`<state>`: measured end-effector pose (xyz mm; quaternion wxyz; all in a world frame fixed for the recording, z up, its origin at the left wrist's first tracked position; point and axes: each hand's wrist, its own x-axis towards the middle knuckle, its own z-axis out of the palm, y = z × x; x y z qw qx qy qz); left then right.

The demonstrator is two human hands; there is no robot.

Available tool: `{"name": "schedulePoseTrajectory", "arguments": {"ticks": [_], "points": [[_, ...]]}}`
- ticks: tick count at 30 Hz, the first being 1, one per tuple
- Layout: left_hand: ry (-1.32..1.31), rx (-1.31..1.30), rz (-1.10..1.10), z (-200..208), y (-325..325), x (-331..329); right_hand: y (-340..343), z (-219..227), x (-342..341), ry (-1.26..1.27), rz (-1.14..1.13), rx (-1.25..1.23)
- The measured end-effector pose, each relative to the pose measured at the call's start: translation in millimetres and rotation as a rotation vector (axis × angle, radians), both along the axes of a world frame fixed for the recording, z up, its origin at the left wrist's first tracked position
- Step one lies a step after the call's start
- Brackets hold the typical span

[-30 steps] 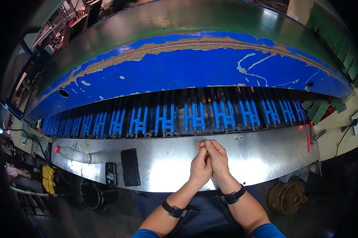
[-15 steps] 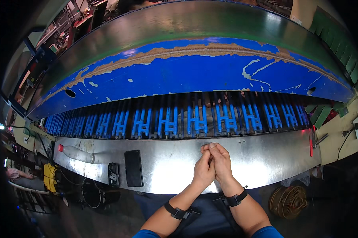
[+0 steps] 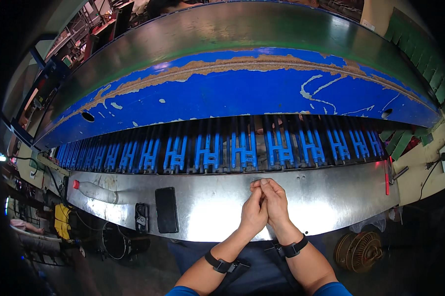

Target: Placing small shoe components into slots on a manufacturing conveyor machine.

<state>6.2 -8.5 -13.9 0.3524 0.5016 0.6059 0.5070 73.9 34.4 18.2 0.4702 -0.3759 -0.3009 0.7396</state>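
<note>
My left hand [image 3: 254,215] and my right hand [image 3: 277,203] rest against each other over the near metal ledge [image 3: 210,190]. Their fingers are curled and the tips are pressed together, so whatever may be between them is hidden. Black straps circle both wrists. Just beyond my fingertips runs a long row of blue forked metal pieces [image 3: 245,151], set under a blue panel [image 3: 222,96] with chipped paint. My hands do not touch the row.
Left on the ledge lie a clear bottle with a red cap [image 3: 97,191], a small black case [image 3: 141,217] and a black phone [image 3: 166,210]. A red strip [image 3: 386,177] stands at the right end. Below right is a round brown slatted object [image 3: 359,251].
My hands hold the same pose. Blue forked pieces near the middle sit slightly farther left. At the far left, another person's body has shifted, leaving an arm in view.
</note>
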Motion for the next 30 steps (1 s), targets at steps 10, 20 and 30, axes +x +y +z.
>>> {"name": "schedulePoseTrajectory", "arguments": {"ticks": [10, 20, 30], "points": [[0.043, -0.006, 0.007, 3.0, 0.3, 2.0, 0.2, 0.3, 1.7, -0.016, -0.007, 0.004], [0.012, -0.063, 0.012, 1.0, -3.1, -4.0, -0.4, -14.9, -1.8, -0.03, 0.017, 0.045], [-0.02, 0.02, 0.019, -1.9, -1.3, 0.9, 1.9, -9.6, -0.3, 0.004, 0.009, 0.07]]}}
